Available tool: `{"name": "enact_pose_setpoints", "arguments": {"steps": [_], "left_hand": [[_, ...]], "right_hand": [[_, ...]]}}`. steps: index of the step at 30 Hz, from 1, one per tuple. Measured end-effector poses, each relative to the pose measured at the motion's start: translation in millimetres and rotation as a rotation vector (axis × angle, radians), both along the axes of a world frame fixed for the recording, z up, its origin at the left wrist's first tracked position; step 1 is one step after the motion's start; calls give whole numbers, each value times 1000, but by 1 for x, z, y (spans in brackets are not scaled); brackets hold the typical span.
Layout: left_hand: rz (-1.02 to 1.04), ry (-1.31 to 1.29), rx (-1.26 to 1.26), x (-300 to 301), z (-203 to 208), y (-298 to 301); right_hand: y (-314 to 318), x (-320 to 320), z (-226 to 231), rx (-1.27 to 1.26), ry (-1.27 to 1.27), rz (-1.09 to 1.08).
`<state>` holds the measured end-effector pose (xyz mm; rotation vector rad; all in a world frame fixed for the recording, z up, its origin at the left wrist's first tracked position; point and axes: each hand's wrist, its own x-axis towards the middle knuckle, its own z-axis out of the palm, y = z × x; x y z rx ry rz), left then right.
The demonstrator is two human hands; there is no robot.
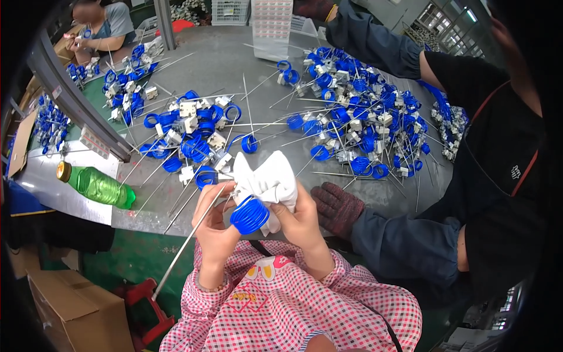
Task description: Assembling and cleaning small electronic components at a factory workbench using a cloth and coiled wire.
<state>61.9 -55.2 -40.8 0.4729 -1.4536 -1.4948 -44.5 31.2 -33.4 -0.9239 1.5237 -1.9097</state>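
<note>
My left hand [214, 230] is closed on a part with a coiled blue tube [250, 215] and a long thin metal rod [186, 242], which looks like a capillary thermostat. Its rod slants down past my left wrist, and its body is mostly hidden by fingers and cloth. In my right hand [301, 225] a crumpled white cloth [274, 180] is gripped, pressed against the part just above the coil. Both hands are at the near edge of the grey table [217, 64]. Just beyond them lies a pile of similar blue-coiled parts [196, 146] with white blocks and rods.
A larger pile [363, 111] of such parts spreads to the right. Beside me there, a co-worker's gloved hand [337, 210] rests at the table edge. A green bottle [97, 186] lies at left near a metal post [76, 105]. A clear plastic box [271, 29] stands at the back.
</note>
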Motion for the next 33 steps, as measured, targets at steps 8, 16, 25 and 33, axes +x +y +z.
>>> {"name": "enact_pose_setpoints", "arguments": {"steps": [8,16,25,33], "left_hand": [[12,13,-35,5,2,-2],[31,-11,-149,20,0,-7],[357,-8,-763,39,27,-20],[117,-98,-1272,47,39,-11]], "right_hand": [[-2,4,-6,-53,127,-105],[3,4,-3,-22,170,-76],[10,-12,4,-266,-89,-163],[2,-4,19,-329,-332,-43]]}}
